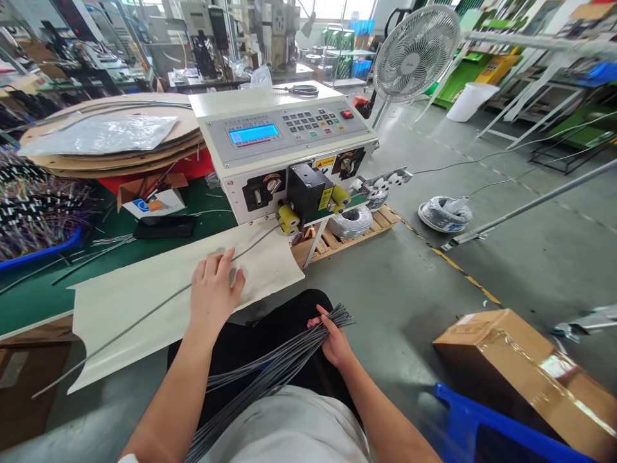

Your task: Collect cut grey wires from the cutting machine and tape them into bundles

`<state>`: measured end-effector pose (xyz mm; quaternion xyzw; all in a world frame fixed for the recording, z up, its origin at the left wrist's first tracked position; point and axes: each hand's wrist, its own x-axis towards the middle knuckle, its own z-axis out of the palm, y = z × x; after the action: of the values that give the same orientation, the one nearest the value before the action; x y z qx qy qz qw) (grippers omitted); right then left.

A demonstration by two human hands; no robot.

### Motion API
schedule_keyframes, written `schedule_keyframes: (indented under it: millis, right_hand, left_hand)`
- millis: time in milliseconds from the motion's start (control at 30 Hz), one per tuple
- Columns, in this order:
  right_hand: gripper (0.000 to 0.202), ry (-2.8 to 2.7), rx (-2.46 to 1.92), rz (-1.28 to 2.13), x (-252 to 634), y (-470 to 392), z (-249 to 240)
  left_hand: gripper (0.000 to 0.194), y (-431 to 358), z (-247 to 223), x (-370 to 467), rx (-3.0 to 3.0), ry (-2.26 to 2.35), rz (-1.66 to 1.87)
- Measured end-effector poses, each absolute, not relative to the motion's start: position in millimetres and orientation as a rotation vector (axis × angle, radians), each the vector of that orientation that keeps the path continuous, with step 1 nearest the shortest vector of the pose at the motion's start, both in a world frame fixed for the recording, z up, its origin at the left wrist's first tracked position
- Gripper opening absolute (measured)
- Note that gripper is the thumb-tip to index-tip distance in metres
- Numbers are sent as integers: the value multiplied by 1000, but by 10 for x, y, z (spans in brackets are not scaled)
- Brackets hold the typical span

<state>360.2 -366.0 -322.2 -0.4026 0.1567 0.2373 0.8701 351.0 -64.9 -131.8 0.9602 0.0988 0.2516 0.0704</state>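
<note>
My left hand [214,286] lies palm down on a cream sheet [130,312], its fingers stretched and the thumb apart. A single grey cable [154,313] runs beneath this hand, from the yellow rollers [288,217] of a wire cutting machine [289,154] to past the sheet's left end. My right hand [332,337] is closed around a bundle of cut grey cables [289,354] near one end. The bundle slants across my lap, and its other end drops out of view at the bottom.
Left of the machine are round boards [120,154], a small open box [154,196] and a blue tray of wires [43,218]. Cable coils [351,222] rest on a pallet. On the right stand a fan [415,54], a carton [530,373] and a blue stool [477,411].
</note>
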Motion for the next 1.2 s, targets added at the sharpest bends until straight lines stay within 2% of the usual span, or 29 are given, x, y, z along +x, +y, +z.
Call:
schedule_keyframes:
  millis: [333, 567, 667, 767, 867, 1000, 1100, 1200]
  right_hand:
    - [43, 325, -853, 512, 3603, -3661, -3211]
    - [41, 336, -871, 524, 3618, -3669, -3204]
    - [41, 345, -857, 528, 3628, -3666, -3217]
    - [44, 361, -856, 531, 3632, -3659, -3223]
    - [48, 372, -855, 545, 3625, -3653, -3217]
    - [47, 350, -837, 549, 3597, -3672, -3219]
    - [43, 296, -806, 542, 3573, -3704, -3241]
    - [40, 274, -808, 546, 3564, -3722, -3264]
  left_hand:
    - [51, -689, -1281, 3437, 2923, 237, 766]
    - [51, -736, -1253, 2974, 3032, 425, 467]
    - [36, -670, -1315, 2770, 3014, 312, 423]
    - [15, -690, -1377, 2592, 2972, 248, 596]
    - [10, -897, -1476, 2447, 2903, 188, 700]
    - [11, -1372, -1788, 2324, 2874, 102, 340]
    - [21, -1671, -2086, 2267, 2867, 89, -4]
    - [24, -1796, -2284, 2252, 2776, 42, -205]
